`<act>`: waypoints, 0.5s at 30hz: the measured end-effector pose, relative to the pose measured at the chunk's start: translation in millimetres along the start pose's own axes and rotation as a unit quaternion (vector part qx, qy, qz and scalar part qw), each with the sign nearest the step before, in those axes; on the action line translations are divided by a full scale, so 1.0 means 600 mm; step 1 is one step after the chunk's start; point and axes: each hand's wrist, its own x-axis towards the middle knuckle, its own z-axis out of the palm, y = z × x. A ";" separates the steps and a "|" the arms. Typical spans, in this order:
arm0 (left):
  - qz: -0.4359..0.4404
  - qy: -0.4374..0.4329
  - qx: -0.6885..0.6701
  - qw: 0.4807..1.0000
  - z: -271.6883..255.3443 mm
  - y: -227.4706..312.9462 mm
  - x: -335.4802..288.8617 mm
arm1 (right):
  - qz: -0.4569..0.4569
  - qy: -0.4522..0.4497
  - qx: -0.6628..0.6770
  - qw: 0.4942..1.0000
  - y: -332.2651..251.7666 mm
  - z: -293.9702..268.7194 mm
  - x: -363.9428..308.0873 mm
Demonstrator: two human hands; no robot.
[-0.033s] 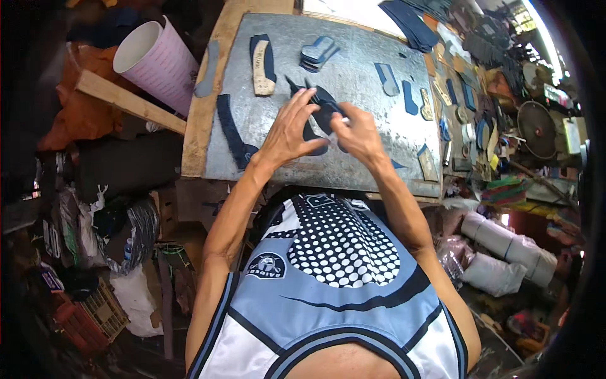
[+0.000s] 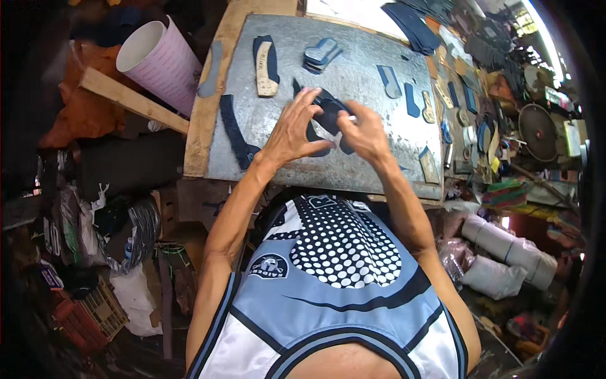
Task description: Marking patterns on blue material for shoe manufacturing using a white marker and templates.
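Over the metal-topped table, my right hand (image 2: 365, 134) is closed around the handle end of dark scissors (image 2: 328, 101). Their pointed tip shows beyond my left fingers, pointing up and left. My left hand (image 2: 291, 126) curves around a dark, flat piece (image 2: 328, 121), thumb apart from the fingers. Part of that piece is hidden by both hands, and its material is hard to make out. Left of my left hand lies a long dark strip (image 2: 232, 129). Above it is a dark piece with a pale, marked pattern (image 2: 266, 69) on top.
Blue-grey cut pieces (image 2: 320, 54) are stacked at the table's far middle. More pieces (image 2: 389, 82) lie to the right, with a pale pattern (image 2: 428, 165) near the right edge. A wooden bar (image 2: 132, 101) and a white roll (image 2: 158, 57) stand left of the table (image 2: 284, 31).
The scissor blades, whose two tips stood apart, have come together. My hands have stayed in nearly the same place, and the view has shifted slightly.
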 end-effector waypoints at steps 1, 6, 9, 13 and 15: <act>0.017 0.021 -0.008 1.000 -0.003 0.004 0.004 | -0.015 0.012 0.020 1.000 -0.012 -0.011 0.003; -0.208 -0.092 -0.213 0.950 -0.042 0.071 0.037 | 0.037 -0.076 0.189 0.978 -0.090 -0.086 0.009; -0.202 -0.011 -0.412 0.888 -0.044 0.075 0.032 | -0.026 -0.055 0.209 0.976 -0.115 -0.098 0.013; -0.221 -0.058 -0.599 0.767 -0.069 0.089 0.044 | -0.236 -0.042 0.038 0.970 -0.114 -0.118 0.021; -0.218 -0.085 -0.626 0.743 -0.075 0.078 0.042 | -0.272 -0.126 0.075 0.951 -0.109 -0.106 0.033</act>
